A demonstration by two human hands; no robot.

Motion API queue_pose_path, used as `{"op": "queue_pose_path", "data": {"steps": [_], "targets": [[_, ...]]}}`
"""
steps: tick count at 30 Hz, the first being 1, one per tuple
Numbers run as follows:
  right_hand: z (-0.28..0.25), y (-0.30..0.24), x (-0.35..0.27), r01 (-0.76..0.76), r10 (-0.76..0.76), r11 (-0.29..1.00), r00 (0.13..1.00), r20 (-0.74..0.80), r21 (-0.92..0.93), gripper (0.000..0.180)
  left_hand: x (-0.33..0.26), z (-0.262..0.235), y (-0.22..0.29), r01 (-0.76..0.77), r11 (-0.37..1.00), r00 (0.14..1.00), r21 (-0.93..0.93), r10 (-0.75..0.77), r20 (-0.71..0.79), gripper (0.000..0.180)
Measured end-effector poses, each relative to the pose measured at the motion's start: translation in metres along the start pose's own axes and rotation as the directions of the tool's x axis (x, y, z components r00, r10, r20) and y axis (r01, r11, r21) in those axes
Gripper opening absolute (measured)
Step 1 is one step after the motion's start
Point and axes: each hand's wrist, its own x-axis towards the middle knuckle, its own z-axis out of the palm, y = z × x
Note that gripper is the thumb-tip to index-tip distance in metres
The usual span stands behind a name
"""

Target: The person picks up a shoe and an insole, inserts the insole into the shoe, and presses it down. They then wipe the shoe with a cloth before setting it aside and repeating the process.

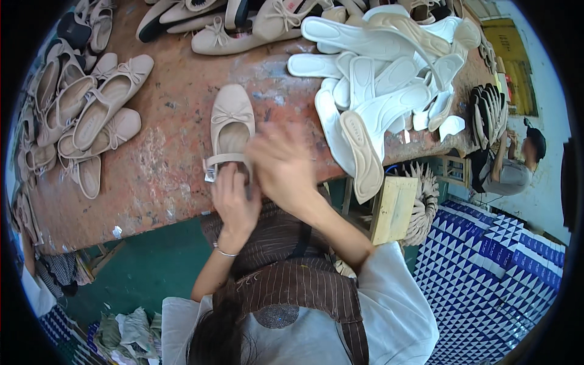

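A beige ballet flat (230, 109) with a bow and a strap across its opening lies on the worktable, toe pointing away from me. My left hand (234, 198) is at its heel end, fingers curled over the back of the shoe just below the strap. Small white tag-like bits show by the strap's left end. Along the shoe's right side is my right hand (283, 164), smeared by motion, so its fingers cannot be made out. To the right lies a pile of white and beige insoles (395, 103), with one beige insole (363, 155) overhanging the table edge.
Beige flats (97, 115) are heaped at the table's left, and more shoes (255, 30) line the far side. A wooden stand (394, 210) is beside the table at right, near stacked blue-and-white boxes (480, 255). Another person (514, 164) is at the far right.
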Motion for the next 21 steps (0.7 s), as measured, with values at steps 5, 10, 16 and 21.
{"op": "queue_pose_path", "data": {"steps": [5, 10, 16, 21], "targets": [[-0.081, 0.072, -0.063, -0.511, 0.461, 0.712, 0.858, -0.228, -0.482, 0.062, 0.083, -0.109, -0.04, -0.198, 0.976, 0.939, 0.086, 0.214, -0.271, 0.012], [-0.088, 0.093, -0.053, -0.574, 0.576, 0.732, 0.809, -0.115, -0.366, 0.064, 0.184, -0.264, -0.129, 0.219, 0.831, 0.775, 0.512, 0.171, -0.609, 0.025], [-0.088, 0.099, -0.029, -0.685, 0.691, 0.721, 0.722, 0.03, -0.099, 0.055, 0.212, -0.12, 0.035, -0.302, 0.862, 0.953, -0.408, 0.286, -0.101, 0.036], [-0.04, 0.082, -0.028, -0.385, 0.389, 0.919, 0.921, 0.028, -0.083, 0.043, 0.204, 0.047, 0.132, -0.594, 0.553, 0.347, -0.584, 0.831, 0.434, 0.042]]}}
